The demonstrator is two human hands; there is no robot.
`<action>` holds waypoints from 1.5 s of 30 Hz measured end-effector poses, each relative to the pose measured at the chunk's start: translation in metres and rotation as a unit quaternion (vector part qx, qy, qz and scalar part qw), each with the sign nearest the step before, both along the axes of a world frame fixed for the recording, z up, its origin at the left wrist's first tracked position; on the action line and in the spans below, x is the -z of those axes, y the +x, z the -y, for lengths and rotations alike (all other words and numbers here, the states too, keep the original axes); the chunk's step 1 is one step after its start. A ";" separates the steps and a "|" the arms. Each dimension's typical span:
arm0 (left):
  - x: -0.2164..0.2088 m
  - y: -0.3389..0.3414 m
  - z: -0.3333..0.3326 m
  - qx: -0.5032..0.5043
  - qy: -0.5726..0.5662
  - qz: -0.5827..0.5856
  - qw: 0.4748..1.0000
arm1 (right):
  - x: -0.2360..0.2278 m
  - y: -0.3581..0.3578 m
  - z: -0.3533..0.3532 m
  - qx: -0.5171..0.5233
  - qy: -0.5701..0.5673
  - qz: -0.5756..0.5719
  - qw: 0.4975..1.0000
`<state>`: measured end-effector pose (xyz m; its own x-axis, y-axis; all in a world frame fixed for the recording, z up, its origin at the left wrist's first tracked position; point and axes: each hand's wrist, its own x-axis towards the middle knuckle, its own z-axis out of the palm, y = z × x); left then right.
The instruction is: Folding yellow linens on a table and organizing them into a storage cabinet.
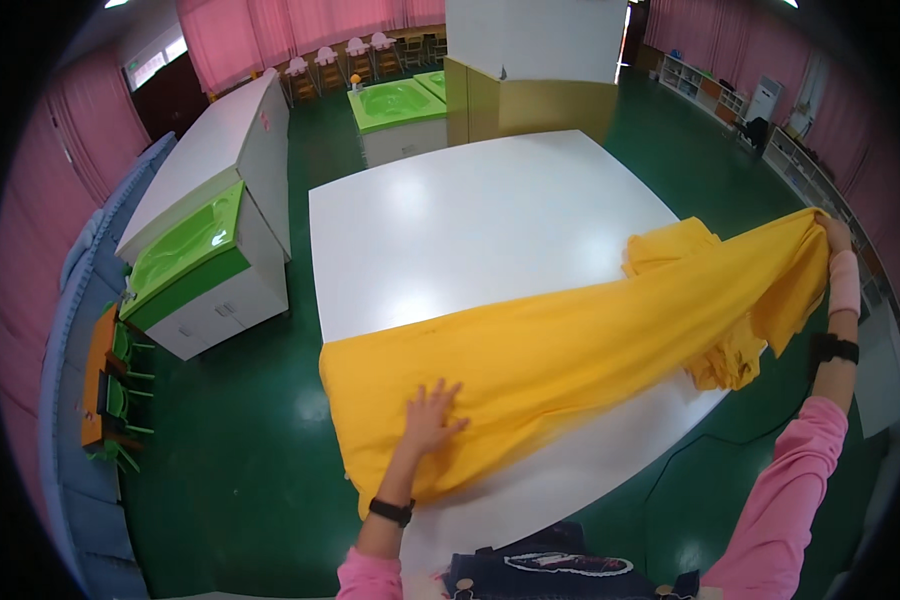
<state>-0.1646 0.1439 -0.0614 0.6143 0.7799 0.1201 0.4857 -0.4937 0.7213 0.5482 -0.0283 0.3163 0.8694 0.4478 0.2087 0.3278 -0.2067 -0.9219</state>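
Yellow cloth (550, 350), left hand (432, 418) atop, right hand (835, 233) (gripping)

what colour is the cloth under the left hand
The cloth under the left hand is bright yellow, seen in the head view.

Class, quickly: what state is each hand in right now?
Left hand: open, fingers spread on the long yellow fabric cloth.
Right hand: closed, holding the cloth's raised far end.

Pink curtains (235, 38); perhaps highchairs (357, 48)
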 end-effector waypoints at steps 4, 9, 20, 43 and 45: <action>0.031 0.073 0.032 0.012 0.145 -0.218 0.965 | -0.030 0.024 -0.005 0.027 -0.030 0.073 0.997; 0.032 0.195 0.032 0.082 0.144 -0.230 0.959 | -0.131 -0.042 -0.024 0.078 -0.078 0.306 0.946; -0.027 0.184 0.043 0.413 -0.085 -0.062 0.905 | 0.004 -0.482 -0.148 -0.582 -0.078 0.363 0.723; -0.001 -0.055 0.103 -0.012 0.061 -0.136 0.989 | 0.439 -0.206 0.110 -0.055 -0.200 -0.172 0.963; 0.003 -0.046 0.098 0.014 0.042 -0.111 0.993 | 0.404 -0.194 0.084 -0.059 0.018 -0.235 0.970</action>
